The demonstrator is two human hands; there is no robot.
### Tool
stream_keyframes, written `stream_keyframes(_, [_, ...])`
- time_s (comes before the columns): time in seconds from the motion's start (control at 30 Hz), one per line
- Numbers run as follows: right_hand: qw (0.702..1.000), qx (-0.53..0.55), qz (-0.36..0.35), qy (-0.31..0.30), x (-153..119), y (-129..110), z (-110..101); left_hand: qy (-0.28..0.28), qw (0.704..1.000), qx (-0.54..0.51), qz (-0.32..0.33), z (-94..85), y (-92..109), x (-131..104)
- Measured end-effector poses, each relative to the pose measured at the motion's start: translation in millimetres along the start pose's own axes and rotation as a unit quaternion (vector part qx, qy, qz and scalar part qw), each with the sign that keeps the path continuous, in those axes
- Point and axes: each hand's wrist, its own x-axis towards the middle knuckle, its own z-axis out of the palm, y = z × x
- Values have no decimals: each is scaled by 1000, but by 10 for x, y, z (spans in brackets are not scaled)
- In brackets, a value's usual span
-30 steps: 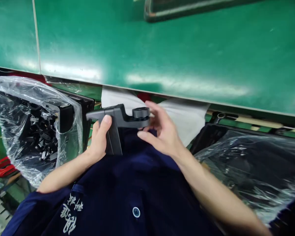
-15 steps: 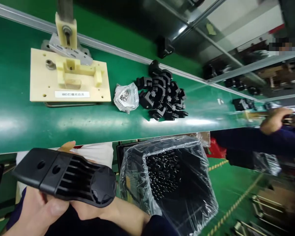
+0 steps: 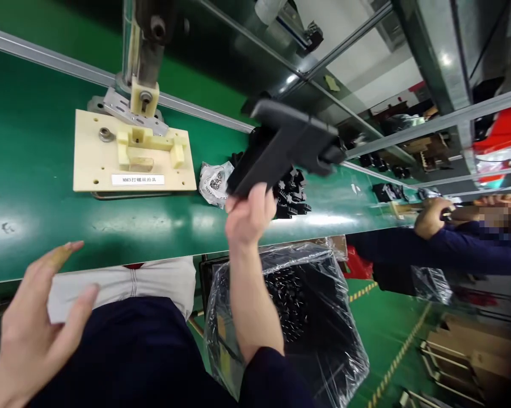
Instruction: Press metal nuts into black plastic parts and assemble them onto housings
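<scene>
My right hand [image 3: 250, 215] grips one end of a large black plastic part [image 3: 284, 141], holding it tilted above the table beside the bag. Motion blurs the part's outline. Behind and below it is a pile of small black plastic pieces [image 3: 291, 195], partly hidden by the part. A small clear bag of metal screws [image 3: 216, 182] lies just left of the held part. My left hand [image 3: 38, 317] is open over my lap, fingers spread, with nothing in it.
A cream fixture [image 3: 136, 153] with a metal press arm above it stands on the green table [image 3: 34, 209]. Under the table edge is a plastic-lined bin [image 3: 323, 351] with many small dark pieces. At right, a co-worker's hand [image 3: 431, 218] works over the same table.
Both hands held the black part over my lap before. My left hand has let go of it, and my right hand has carried it up and to the right, over the pile.
</scene>
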Motion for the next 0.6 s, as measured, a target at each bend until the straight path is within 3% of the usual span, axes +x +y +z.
stream_keyframes(0.13, [984, 44, 173, -17, 1186, 163, 219, 85, 969, 213, 93, -6, -591, 229])
stream_keyframes(0.23, [966, 33, 249, -61, 1748, 328, 511, 136, 935, 305, 120, 51, -813, 311])
stream_keyframes(0.43, [960, 16, 247, -133, 2349, 710, 1056, 154, 921, 333, 130, 94, -801, 325])
stream_keyframes(0.53, [961, -26, 235, -144, 2458, 809, 1047, 144, 932, 312, 116, 106, -823, 301])
stream_keyframes(0.6, [970, -44, 195, -137, 2433, 781, 861, 136, 940, 295, 100, 106, -846, 281])
